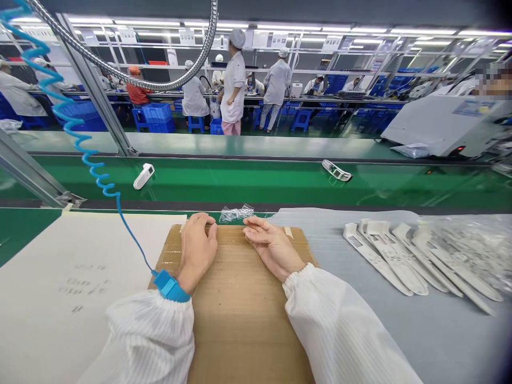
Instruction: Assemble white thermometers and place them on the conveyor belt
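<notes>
Fingers of the left hand (197, 245) curl loosely and rest on the cardboard (236, 314), holding nothing. The right hand (272, 246) lies open and empty, its fingertips just beside the little clear bags (236, 213) at the far edge of the cardboard. White plastic parts (400, 256) lie well apart on the right.

Standing here, I can read nothing. The white sheet (76, 277) on the desk carries faint grey marks, too blurred to make out. The hanging cards (186, 36) above the far line and the label (474, 108) on the grey machine (432, 130) are too small.
</notes>
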Motion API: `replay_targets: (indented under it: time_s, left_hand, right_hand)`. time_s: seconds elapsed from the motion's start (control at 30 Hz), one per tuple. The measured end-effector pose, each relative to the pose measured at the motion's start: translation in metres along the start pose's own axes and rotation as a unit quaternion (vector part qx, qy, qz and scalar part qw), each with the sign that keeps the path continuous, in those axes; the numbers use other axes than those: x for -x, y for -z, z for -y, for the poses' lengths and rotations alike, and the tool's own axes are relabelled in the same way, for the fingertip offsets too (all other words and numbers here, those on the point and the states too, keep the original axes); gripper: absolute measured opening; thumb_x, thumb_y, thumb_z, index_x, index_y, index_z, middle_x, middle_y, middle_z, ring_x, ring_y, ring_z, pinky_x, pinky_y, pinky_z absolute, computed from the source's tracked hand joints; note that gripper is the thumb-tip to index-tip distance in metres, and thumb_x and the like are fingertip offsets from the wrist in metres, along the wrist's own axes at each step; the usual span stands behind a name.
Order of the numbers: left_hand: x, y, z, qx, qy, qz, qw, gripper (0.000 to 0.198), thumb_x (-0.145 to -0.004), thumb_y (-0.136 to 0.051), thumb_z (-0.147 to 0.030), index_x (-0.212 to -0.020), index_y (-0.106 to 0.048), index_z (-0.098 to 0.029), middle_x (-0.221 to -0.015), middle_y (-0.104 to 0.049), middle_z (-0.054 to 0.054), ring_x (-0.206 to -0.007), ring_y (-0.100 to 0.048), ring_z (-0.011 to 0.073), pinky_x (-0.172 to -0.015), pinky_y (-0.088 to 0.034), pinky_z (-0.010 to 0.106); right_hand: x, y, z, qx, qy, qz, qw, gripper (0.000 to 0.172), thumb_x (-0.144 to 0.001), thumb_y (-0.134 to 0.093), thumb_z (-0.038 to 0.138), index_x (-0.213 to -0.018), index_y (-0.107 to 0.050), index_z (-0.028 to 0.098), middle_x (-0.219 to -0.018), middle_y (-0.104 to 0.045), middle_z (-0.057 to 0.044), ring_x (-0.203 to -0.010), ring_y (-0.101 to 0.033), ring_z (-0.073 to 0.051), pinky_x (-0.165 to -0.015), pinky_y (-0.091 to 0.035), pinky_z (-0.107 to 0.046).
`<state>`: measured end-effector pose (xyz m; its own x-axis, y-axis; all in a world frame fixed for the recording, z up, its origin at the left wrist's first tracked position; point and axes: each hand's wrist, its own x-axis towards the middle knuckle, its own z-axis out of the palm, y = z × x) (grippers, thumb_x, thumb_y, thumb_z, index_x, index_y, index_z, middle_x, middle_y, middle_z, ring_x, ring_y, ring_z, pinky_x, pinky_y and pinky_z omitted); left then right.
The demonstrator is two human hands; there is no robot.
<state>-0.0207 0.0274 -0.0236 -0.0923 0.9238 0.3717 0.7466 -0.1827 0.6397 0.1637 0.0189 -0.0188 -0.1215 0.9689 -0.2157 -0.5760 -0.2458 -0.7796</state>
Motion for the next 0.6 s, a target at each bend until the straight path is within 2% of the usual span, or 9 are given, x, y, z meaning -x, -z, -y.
replay_targets:
  time_s: [0.6]
  left_hand:
    - [0.0, -0.002, 0.0039, 0.019, -0.017, -0.034, 0.999, 0.015, -0.084, -0.048, -0.016, -0.088, -0.063, -0.017, -0.106, -0.068, 0.011, -0.106, -0.062, 0.0268, -0.097, -0.049, 0.045]
  right_hand:
    - [-0.0006, 0.0007, 0.0006, 0.02, -0.01, 0.001, 1.0, 0.041, -0.048, -0.09, 0.009, -0.083, -0.073, 0.022, -0.102, -0.068, 0.001, -0.087, -0.059, -0.01, -0.091, -0.046, -0.024]
